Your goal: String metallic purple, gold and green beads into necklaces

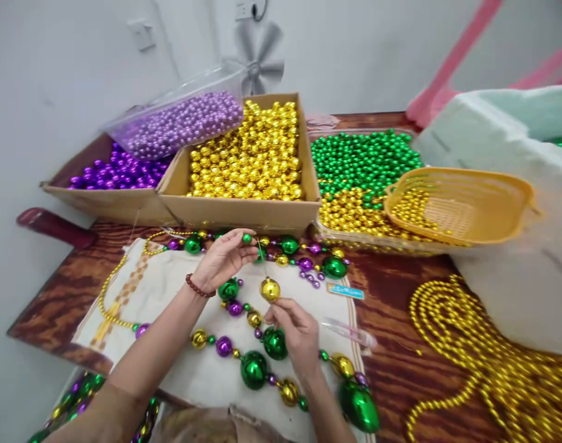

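Note:
My left hand (228, 261), with a brown bead bracelet on its wrist, pinches a small green bead (246, 239) above the cloth. A thin strand or needle, too fine to tell which, runs down from near those fingers to a larger gold bead (270, 289). The fingertips of my right hand (297, 329) are closed at the underside of that gold bead. Below and around both hands, a strung garland of green, purple and gold balls (254, 369) curves over a white towel (189, 375). One big green ball (275, 343) lies beside my right fingers.
Cardboard boxes hold purple beads (119, 169) and gold beads (248, 160), with a bag of lilac beads (179, 123) on top. Right of them sit green beads (364, 154) and an orange basket (488, 215). Gold bead strands (506, 369) hang over the right side. A fan (257, 61) stands behind.

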`<state>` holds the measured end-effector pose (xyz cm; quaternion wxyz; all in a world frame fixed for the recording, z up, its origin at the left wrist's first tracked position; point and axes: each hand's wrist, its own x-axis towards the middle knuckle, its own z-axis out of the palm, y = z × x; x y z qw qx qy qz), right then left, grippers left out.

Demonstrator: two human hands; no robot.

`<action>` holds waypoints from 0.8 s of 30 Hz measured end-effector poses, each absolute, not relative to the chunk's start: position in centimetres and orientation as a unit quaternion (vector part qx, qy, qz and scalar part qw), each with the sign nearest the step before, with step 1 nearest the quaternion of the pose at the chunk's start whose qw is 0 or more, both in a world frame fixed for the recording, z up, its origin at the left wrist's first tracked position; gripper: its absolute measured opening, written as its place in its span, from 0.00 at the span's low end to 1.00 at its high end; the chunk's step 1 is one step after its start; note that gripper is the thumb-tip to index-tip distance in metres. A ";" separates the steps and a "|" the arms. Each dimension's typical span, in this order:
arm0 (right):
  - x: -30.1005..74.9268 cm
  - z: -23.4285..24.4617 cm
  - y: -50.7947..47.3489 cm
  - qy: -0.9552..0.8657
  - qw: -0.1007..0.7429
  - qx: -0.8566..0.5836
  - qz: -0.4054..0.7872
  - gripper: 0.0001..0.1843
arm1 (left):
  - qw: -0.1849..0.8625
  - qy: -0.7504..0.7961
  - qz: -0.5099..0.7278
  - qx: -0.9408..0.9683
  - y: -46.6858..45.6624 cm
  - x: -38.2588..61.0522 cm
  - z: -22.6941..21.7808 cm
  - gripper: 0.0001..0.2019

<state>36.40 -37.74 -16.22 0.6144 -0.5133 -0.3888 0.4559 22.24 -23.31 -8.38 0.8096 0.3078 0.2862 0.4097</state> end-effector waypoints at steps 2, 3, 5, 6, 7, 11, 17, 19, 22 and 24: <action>36.4 -15.8 -37.4 -0.417 0.600 -0.511 0.453 0.07 | 0.801 0.296 0.447 0.266 -23.8 20.8 -9.1 0.10; 36.4 -15.5 -37.3 -0.432 0.590 -0.510 0.453 0.07 | 0.798 0.299 0.460 0.249 -23.9 20.2 -9.3 0.10; 36.3 -15.0 -37.1 -0.464 0.568 -0.508 0.452 0.08 | 0.795 0.304 0.476 0.222 -24.0 19.5 -9.7 0.10; 36.2 -14.7 -37.1 -0.478 0.555 -0.509 0.452 0.08 | 0.793 0.306 0.483 0.210 -24.0 19.3 -9.8 0.09; 36.1 -14.5 -37.0 -0.489 0.545 -0.512 0.450 0.08 | 0.790 0.309 0.490 0.199 -24.0 19.1 -9.8 0.08; 35.6 -13.9 -36.9 -0.499 0.526 -0.525 0.446 0.09 | 0.783 0.324 0.507 0.157 -24.0 18.9 -9.8 0.02; 35.0 -13.6 -36.7 -0.495 0.519 -0.529 0.454 0.09 | 0.783 0.342 0.505 0.123 -24.2 19.1 -9.6 0.01; 34.9 -13.6 -36.7 -0.492 0.521 -0.528 0.455 0.09 | 0.782 0.342 0.505 0.128 -24.3 19.1 -9.7 0.02; 34.8 -13.7 -36.7 -0.488 0.524 -0.531 0.453 0.08 | 0.776 0.340 0.513 0.140 -24.4 19.2 -9.7 0.02; 34.8 -13.9 -36.8 -0.488 0.523 -0.534 0.452 0.08 | 0.765 0.338 0.525 0.157 -24.5 19.3 -9.7 0.03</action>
